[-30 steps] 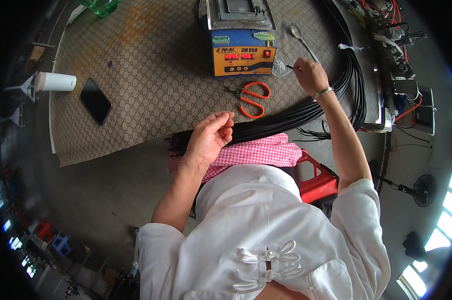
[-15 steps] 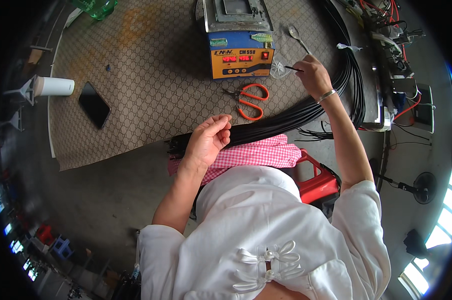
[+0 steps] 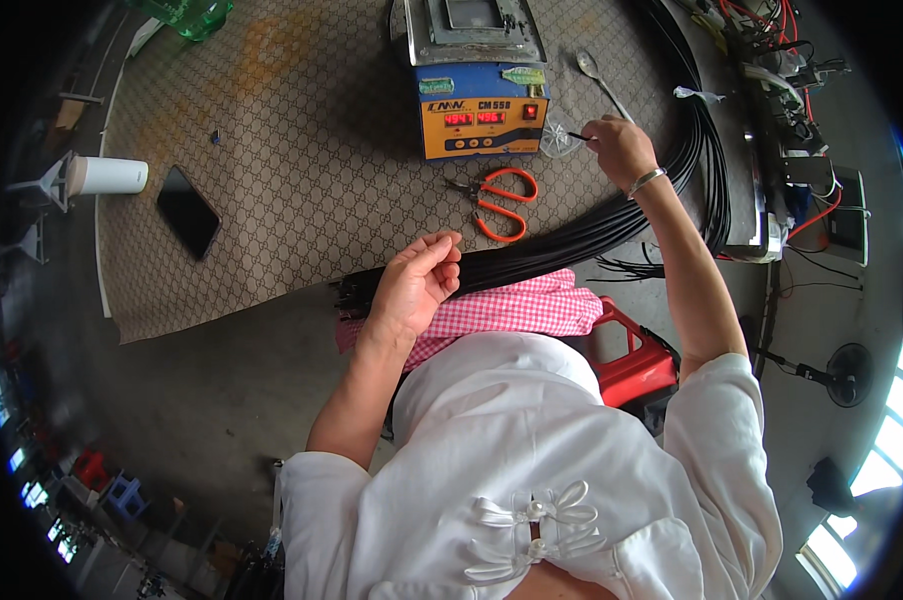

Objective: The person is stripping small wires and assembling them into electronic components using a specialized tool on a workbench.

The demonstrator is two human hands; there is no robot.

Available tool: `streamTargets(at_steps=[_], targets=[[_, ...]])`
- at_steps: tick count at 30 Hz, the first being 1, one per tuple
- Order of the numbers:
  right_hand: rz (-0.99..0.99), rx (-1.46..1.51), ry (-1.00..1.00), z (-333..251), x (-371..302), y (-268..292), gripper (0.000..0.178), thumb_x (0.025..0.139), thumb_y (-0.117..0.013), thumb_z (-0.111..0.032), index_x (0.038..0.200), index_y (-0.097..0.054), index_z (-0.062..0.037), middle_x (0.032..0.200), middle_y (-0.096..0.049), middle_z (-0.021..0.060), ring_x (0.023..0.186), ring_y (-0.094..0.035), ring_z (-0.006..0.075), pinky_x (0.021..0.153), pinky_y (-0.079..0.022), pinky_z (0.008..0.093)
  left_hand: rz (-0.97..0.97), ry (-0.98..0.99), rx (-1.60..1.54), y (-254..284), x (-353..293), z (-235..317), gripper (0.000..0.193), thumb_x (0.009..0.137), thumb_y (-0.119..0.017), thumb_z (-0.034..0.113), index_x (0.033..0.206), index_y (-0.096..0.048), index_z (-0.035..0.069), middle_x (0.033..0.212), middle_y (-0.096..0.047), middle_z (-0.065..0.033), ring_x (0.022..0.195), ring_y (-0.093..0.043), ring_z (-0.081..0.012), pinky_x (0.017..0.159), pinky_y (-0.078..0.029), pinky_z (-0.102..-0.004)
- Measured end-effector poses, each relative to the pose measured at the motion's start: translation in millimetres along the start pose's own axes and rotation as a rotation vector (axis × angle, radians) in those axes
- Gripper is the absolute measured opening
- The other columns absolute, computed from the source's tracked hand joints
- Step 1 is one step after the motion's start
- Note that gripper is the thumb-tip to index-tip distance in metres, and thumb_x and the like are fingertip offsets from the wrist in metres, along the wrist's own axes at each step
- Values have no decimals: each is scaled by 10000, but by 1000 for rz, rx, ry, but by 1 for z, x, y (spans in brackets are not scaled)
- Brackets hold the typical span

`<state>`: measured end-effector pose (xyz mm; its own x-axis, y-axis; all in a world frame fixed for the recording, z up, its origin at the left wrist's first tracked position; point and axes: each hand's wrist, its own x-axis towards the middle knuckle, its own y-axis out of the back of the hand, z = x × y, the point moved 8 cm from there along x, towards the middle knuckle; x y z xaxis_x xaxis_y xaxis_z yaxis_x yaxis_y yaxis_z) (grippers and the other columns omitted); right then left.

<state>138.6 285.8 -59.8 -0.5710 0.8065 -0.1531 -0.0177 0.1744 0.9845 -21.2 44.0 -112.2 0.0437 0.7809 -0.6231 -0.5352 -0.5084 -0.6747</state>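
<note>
My right hand point(image 3: 624, 150) is closed in a pinch around a thin black cable point(image 3: 578, 136). The cable's short end pokes out leftward over a small clear dish point(image 3: 560, 140). A metal spoon point(image 3: 602, 85) lies just beyond that hand. My left hand point(image 3: 415, 282) is loosely curled, palm partly turned up, its thumb against the index finger; nothing shows in it. It hovers by the near end of a long bundle of black cables point(image 3: 572, 232), which curves away to the right. Orange-handled cutters point(image 3: 504, 205) lie between my hands on the patterned table cover point(image 3: 302, 150).
A blue and yellow solder pot point(image 3: 484, 110) with a lit display stands at the table's far middle. On the left are a black phone point(image 3: 189, 212) and a white cup point(image 3: 112, 175). A green bottle point(image 3: 197, 15) is farther back. A red stool point(image 3: 632, 360) stands below the table edge.
My right hand has shifted slightly up and to the left, taking the cable end with it over the dish. My left hand has stayed in nearly the same place.
</note>
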Motion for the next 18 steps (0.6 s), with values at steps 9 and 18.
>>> streamTargets(at_steps=[9,18], targets=[[14,944,-28,2,-15,44,144,752,-587,-21,887,-635,-3,576,-511,-7,456,-434,33,406,-332,187,-21,15,-24,3,4,0,120,842,-553,114,944,-563,53,748,-555,1,633,-518,-79,589,-432,-210],[-78,1389,264,-30,-4,67,119,790,-578,18,879,-643,-28,603,-518,-19,491,-421,41,428,-326,179,-31,-29,1,4,8,7,100,835,-562,106,923,-565,58,727,-560,10,609,-517,-60,565,-424,-194]])
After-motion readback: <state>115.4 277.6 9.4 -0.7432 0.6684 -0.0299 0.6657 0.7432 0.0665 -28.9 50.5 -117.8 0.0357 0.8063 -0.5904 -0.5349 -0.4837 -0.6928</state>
